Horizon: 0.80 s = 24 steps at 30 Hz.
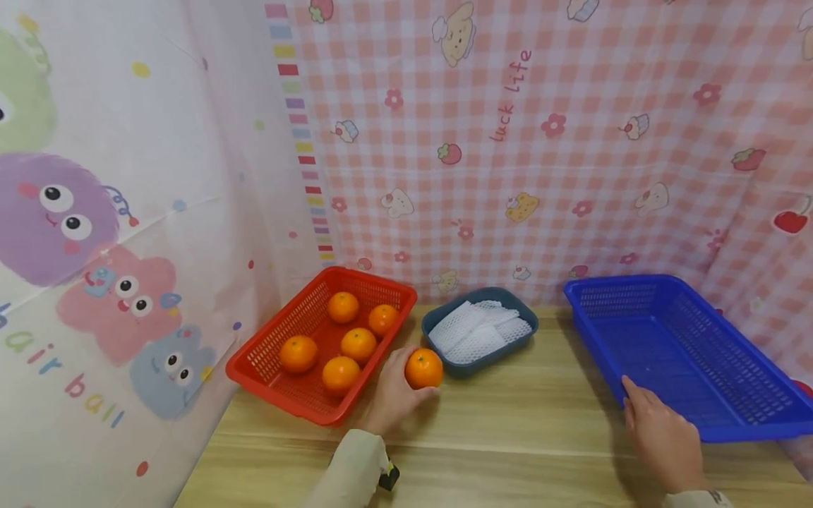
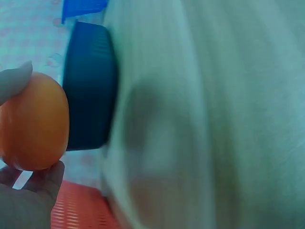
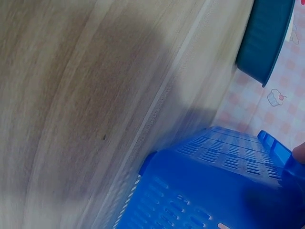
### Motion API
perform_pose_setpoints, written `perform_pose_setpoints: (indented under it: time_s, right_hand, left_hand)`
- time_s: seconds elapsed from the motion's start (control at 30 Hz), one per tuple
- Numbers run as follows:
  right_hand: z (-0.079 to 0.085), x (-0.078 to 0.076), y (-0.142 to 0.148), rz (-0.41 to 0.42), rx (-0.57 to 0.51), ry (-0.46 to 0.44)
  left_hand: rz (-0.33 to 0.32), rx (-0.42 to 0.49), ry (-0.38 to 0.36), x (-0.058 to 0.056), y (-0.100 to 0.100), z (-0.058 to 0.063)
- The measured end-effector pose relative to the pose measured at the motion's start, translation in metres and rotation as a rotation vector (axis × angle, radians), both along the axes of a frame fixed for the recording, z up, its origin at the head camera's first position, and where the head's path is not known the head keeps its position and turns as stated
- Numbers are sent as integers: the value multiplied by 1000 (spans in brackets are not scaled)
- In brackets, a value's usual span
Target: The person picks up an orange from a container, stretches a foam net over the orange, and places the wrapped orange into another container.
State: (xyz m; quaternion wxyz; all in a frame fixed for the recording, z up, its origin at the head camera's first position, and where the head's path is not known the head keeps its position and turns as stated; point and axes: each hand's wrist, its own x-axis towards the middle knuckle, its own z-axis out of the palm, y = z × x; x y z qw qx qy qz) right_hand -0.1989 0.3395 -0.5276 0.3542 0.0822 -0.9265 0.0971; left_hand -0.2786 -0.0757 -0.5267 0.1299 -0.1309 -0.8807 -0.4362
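Observation:
In the head view my left hand (image 1: 395, 395) holds an orange (image 1: 424, 368) between thumb and fingers, just right of the red basket (image 1: 286, 406) and close to the small dark teal basket (image 1: 473, 368). The left wrist view has this orange (image 2: 35, 124) near the camera, the thumb on one side and fingertips on the other. Several more oranges (image 1: 341, 375) lie inside the red basket. My right hand (image 1: 667, 437) grips the near left rim of the blue basket (image 1: 597, 346); a fingertip (image 3: 299, 153) shows on that rim in the right wrist view.
White mesh foam sleeves (image 1: 476, 335) fill the teal basket, which stands between the red and blue ones on the wood-grain table (image 1: 508, 430). A pink checked cloth (image 1: 483, 176) hangs behind, and a white cartoon-printed sheet (image 1: 184, 212) hangs at the left.

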Motion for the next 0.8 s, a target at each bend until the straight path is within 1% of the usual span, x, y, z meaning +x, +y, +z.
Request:
perform_pose_setpoints:
  time_s: [0.1, 0.17, 0.3, 0.47, 0.57, 0.8]
  right_hand:
    - [-1, 1, 1, -2, -5, 2]
    - [-1, 0, 2, 0, -7, 3]
    - [0, -1, 1, 5, -7, 0]
    - [1, -2, -1, -3, 6, 7]
    - [1, -1, -1, -10, 4, 15]
    - [3, 1, -1, -20, 8, -10]
  left_hand:
    - [-3, 6, -23, -1, 2, -12]
    - [-1, 19, -38, -2, 3, -18]
    - [-5, 37, -41, -2, 4, -27]
    - [-10, 6, -23, -3, 4, -39]
    - [-16, 9, -25, -4, 5, -43]
    - [-27, 21, -49, -7, 9, -47]
